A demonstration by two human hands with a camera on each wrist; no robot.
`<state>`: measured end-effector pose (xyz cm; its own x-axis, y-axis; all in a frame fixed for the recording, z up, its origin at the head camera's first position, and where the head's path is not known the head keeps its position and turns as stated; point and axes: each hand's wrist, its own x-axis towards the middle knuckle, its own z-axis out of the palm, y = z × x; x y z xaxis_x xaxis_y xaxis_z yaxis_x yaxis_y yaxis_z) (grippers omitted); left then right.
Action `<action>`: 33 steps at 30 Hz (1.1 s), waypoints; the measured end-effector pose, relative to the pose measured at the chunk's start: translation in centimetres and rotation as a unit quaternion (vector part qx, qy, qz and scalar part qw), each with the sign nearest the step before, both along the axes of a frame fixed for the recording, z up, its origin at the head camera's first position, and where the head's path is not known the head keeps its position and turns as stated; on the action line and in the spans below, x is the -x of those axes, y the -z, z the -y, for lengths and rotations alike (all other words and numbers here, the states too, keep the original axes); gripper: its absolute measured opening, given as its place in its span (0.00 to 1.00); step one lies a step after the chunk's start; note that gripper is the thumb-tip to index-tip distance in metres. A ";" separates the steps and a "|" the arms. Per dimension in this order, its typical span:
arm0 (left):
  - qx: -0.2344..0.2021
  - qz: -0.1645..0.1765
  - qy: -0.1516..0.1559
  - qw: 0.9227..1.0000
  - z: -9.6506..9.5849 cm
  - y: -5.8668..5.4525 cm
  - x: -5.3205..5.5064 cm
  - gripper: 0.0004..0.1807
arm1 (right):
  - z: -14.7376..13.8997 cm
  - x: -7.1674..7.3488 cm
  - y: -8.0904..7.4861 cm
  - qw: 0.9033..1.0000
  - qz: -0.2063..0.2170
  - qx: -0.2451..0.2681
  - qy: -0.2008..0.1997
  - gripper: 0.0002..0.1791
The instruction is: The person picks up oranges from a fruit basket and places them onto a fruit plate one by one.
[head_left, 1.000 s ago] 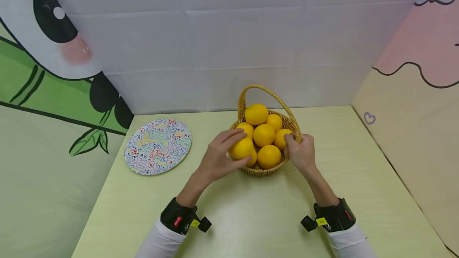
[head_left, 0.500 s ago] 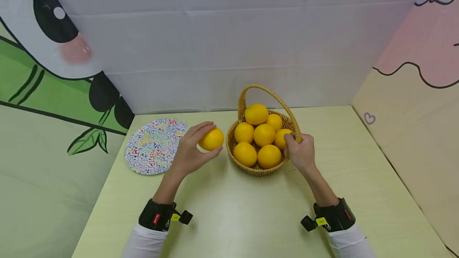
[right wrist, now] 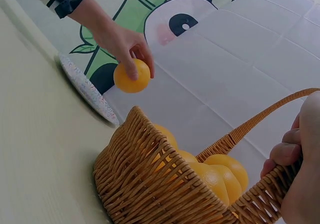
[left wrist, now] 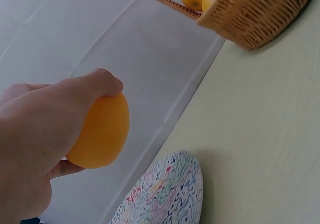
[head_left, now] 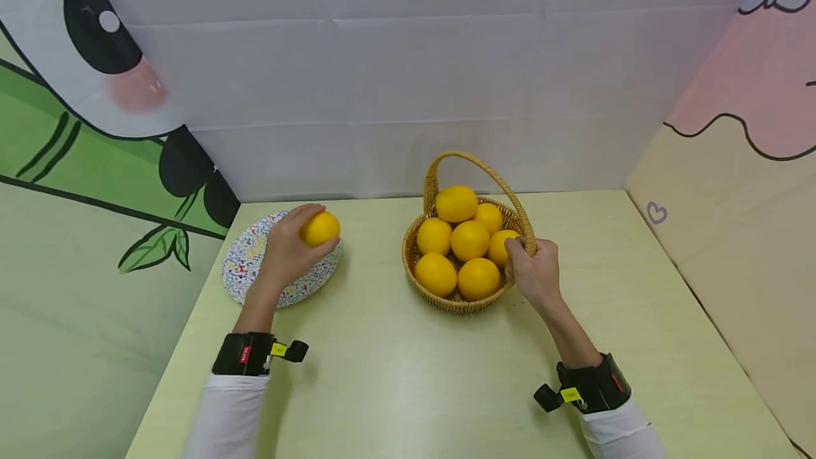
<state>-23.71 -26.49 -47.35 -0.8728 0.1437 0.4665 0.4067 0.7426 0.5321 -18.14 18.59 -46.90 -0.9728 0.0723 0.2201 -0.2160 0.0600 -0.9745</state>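
Observation:
My left hand (head_left: 287,250) holds an orange (head_left: 321,229) between thumb and fingers, raised above the multicoloured speckled plate (head_left: 239,269). In the right wrist view this orange (right wrist: 132,76) hangs in the air, apart from the plate (right wrist: 86,88). With curled fingers my right hand (head_left: 537,271) grips the handle (head_left: 528,232) of a wicker basket (head_left: 460,307) at its right side. Several more oranges (head_left: 469,240) lie inside the basket, which stands on the table. Part of the plate is hidden behind my left hand and forearm.
The pale table (head_left: 408,381) reaches back to a light fabric wall (head_left: 382,91). Printed side panels (head_left: 733,197) stand at left and right. Between plate and basket shows a strip of bare table. The basket's tall handle arches over the fruit.
My left hand has lifted an orange out of the basket and carried it left, over the plate. My right hand has stayed on the basket handle.

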 end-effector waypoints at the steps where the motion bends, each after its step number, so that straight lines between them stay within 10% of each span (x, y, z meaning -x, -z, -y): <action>1: 0.001 0.008 -0.008 1.000 0.5 0.1 0.2 0.35 | 0.0 0.0 0.0 1.000 -0.001 -0.001 0.000 0.30; 16: -0.014 0.106 -0.144 0.984 4.3 1.3 2.5 0.39 | 0.0 0.0 -0.1 1.000 -0.017 0.006 -0.006 0.30; 33: -0.031 0.138 -0.163 0.976 5.6 2.9 4.5 0.41 | -0.2 0.2 0.2 1.000 -0.017 0.011 -0.012 0.29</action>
<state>-28.24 -32.13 -50.24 -0.9610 -0.1841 0.2062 -0.0115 0.7720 0.6356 -18.33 18.77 -47.11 -0.9664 0.0539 0.2515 -0.2500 0.0330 -0.9677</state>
